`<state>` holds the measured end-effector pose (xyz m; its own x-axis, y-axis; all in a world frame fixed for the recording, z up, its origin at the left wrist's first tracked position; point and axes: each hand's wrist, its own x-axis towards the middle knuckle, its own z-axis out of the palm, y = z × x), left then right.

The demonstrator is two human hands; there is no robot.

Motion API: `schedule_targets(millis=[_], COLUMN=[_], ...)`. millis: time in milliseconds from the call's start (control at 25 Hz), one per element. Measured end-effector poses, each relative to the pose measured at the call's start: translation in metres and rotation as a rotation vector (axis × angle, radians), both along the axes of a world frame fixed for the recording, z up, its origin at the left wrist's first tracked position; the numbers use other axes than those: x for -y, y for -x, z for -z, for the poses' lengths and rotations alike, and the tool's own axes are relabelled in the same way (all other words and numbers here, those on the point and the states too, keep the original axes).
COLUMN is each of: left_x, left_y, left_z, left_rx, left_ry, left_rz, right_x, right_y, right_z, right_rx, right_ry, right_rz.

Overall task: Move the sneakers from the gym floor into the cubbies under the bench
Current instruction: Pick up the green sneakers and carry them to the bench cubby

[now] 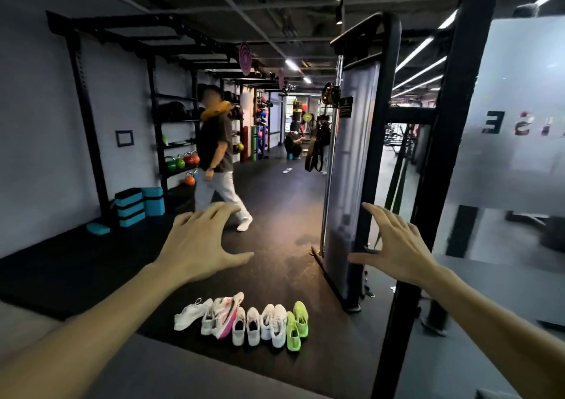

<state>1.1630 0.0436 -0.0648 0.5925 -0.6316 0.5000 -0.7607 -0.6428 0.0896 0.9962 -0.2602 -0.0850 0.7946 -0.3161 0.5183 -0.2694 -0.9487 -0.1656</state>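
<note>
The black gym floor (275,221) stretches away between a rack of kettlebells (183,161) on the left wall and a tall machine frame (351,169) on the right; a person (217,160) walks across further off. The sneakers (244,322) lie in a row on the floor near its front edge, none lifted, so the task looks barely begun. Left hand (198,242) and right hand (397,245) hang above them, fingers spread and empty. Next comes stooping to grip a pair; no cubbies show.
</note>
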Motion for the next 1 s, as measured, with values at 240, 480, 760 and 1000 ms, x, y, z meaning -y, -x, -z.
schedule_targets(millis=[240, 480, 760, 1000], left_x=[0.096, 0.212, 0.329, 0.423], left_y=[-0.15, -0.289, -0.439, -0.574], left_z=[0.011, 0.018, 0.018, 0.038], left_rx=[-0.012, -0.019, -0.037, -0.041], left_ry=[-0.017, -0.032, -0.035, -0.028], left_rz=[0.111, 0.123, 0.072, 0.099], right_x=[0.073, 0.191, 0.308, 0.395], right_y=[-0.113, -0.242, -0.398, -0.526], right_z=[0.01, 0.025, 0.028, 0.05], right_rx=[0.011, -0.011, -0.05, -0.086], right_ry=[-0.021, -0.05, -0.069, -0.053], right_rz=[0.118, 0.15, 0.107, 0.138])
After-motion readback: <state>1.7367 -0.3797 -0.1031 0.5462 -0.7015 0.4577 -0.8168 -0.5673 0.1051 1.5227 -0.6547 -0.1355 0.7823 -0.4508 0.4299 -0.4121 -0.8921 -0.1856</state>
